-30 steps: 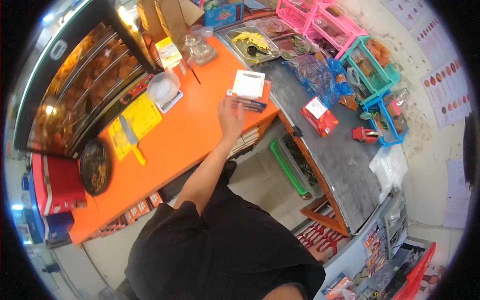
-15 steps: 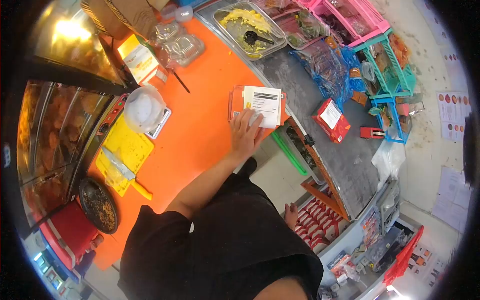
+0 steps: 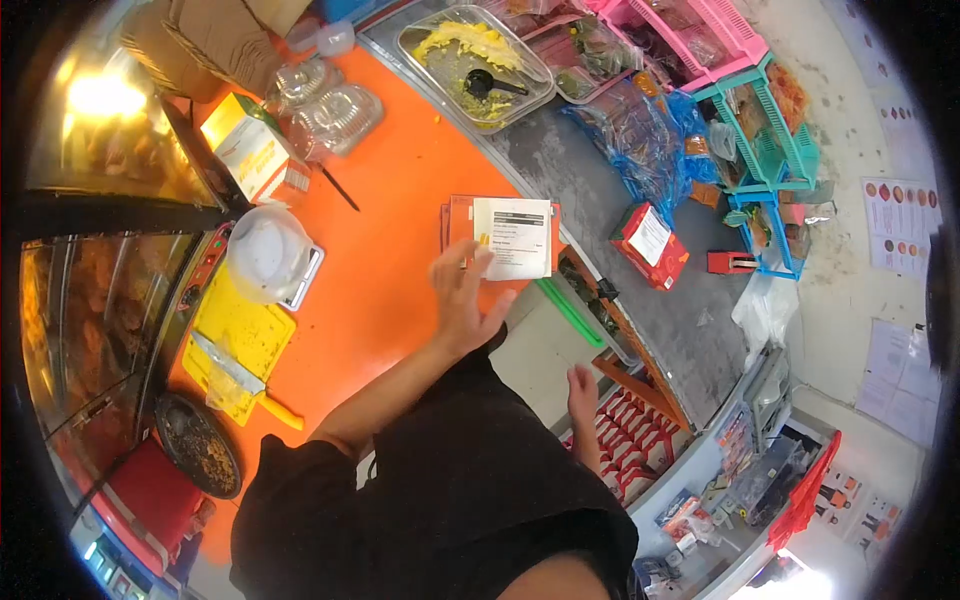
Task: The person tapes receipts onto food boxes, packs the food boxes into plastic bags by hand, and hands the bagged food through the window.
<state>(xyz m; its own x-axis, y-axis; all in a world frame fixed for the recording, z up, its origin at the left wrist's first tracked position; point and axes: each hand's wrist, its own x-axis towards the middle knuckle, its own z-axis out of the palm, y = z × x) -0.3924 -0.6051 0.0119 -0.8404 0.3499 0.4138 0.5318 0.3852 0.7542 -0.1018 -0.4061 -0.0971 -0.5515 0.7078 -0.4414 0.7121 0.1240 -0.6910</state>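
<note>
A red flat box (image 3: 462, 209) lies on the orange counter with a white printed slip (image 3: 515, 235) on its top. My left hand (image 3: 462, 305) is over the counter at the near left corner of the slip, fingers stretched and thumb apart, holding nothing. Whether its fingertips touch the box is hard to make out. Low by my side, my right hand (image 3: 583, 398) is raised near the gap between the counters. Its fingers look loosely extended and nothing shows in it.
A second red box (image 3: 650, 248) with a slip stands on the grey counter (image 3: 670, 340). A tape dispenser (image 3: 731, 262), blue plastic bag and coloured baskets are beyond it. Leftward are a knife (image 3: 228, 362) on a yellow cutting board (image 3: 270, 335), a clear tub (image 3: 268, 255) and a black pan.
My left hand has slid back and left off the slip, its thumb now spread. My right hand has come up into fuller view. The camera view has shifted slightly.
</note>
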